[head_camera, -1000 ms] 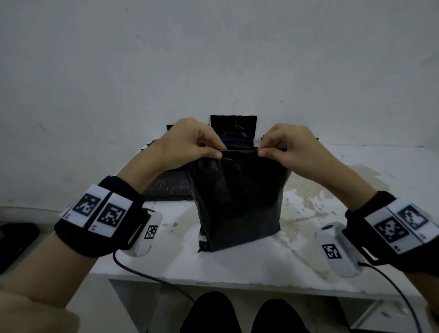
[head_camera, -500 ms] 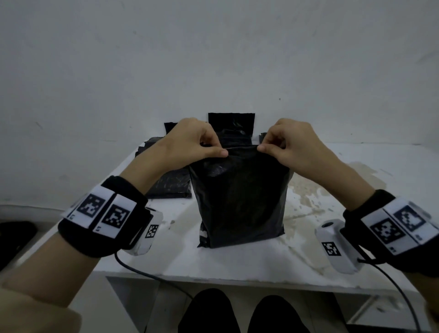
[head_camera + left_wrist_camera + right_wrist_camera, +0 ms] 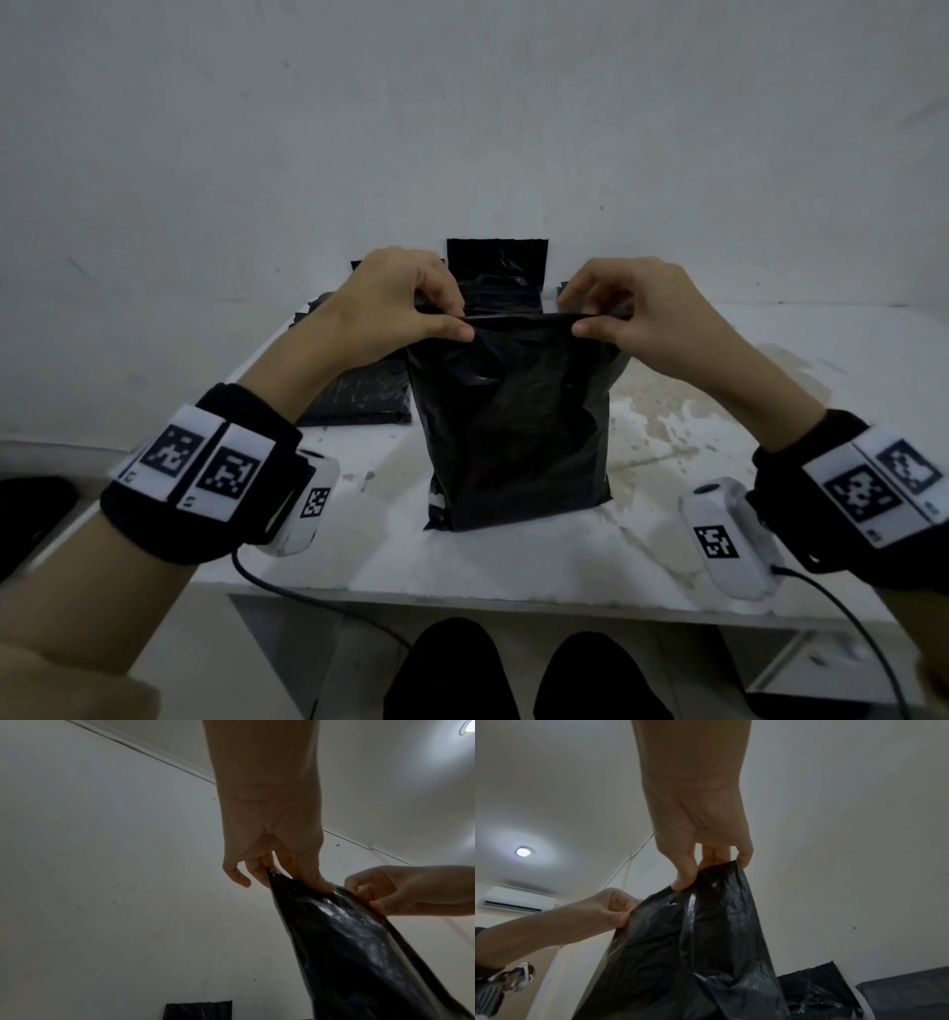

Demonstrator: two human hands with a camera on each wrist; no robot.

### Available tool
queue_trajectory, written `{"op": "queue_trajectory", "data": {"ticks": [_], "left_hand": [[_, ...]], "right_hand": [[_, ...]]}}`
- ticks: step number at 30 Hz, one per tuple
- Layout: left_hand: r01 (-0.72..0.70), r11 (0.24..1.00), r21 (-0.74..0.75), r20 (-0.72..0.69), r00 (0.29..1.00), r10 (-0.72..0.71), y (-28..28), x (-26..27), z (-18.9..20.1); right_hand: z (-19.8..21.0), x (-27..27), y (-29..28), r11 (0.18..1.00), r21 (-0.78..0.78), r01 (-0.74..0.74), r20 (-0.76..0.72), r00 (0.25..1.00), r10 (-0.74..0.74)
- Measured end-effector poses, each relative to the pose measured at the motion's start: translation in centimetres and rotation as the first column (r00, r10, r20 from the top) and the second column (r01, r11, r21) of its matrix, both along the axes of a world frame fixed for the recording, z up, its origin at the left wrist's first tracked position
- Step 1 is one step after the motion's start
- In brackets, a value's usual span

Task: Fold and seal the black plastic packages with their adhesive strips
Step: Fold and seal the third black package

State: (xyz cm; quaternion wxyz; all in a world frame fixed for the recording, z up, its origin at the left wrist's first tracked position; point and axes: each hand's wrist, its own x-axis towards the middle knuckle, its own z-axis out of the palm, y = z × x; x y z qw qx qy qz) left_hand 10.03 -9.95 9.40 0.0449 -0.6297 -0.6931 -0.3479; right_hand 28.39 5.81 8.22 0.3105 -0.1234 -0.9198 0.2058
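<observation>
One black plastic package [image 3: 516,426] stands upright on the white table [image 3: 513,560], near the front edge and about midway across. Both hands are up at its top edge. The left hand [image 3: 390,303] pinches the left end of that edge, thumb on the near side and fingers curled over the far side; the left wrist view shows the plastic caught between thumb and fingers. The right hand [image 3: 637,308] pinches the right end the same way, and the right wrist view shows its thumb pressed on the near face with fingers behind. The edge runs taut and level between the two grips.

Behind it, against the wall, more black packages [image 3: 495,267] stand or lean; I count at least one upright, the rest hidden. One flat black package [image 3: 359,398] lies on the table to the far left. Brown stains [image 3: 662,411] mark the table on the right.
</observation>
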Motion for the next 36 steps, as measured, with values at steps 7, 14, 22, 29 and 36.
{"op": "queue_trajectory", "data": {"ticks": [7, 14, 22, 29, 36], "left_hand": [[0.028, 1.000, -0.014, 0.000, 1.000, -0.028, -0.6, -0.4, -0.5], [0.002, 0.999, 0.037, 0.002, 1.000, -0.002, -0.7, -0.3, -0.1], [-0.055, 0.996, 0.076, -0.025, 0.998, 0.057, -1.3, -0.3, -0.4], [-0.059, 0.998, -0.026, -0.058, 0.997, 0.057, -1.4, -0.7, -0.4], [-0.099, 0.995, 0.007, -0.092, 0.991, 0.099, -1.2, -0.1, 0.2]], "right_hand": [[-0.2, 0.7, 0.4, 0.999, -0.021, 0.050, 0.012, 0.999, -0.049], [0.0, 1.2, 1.1, 0.995, -0.086, 0.049, 0.077, 0.996, -0.042], [0.2, 1.7, 1.4, 0.997, 0.005, 0.079, 0.071, 0.994, -0.079], [0.1, 2.4, 1.7, 0.997, 0.012, 0.077, 0.041, 0.996, -0.078], [0.2, 3.0, 1.6, 0.995, 0.068, 0.074, -0.014, 0.997, -0.073]]}}
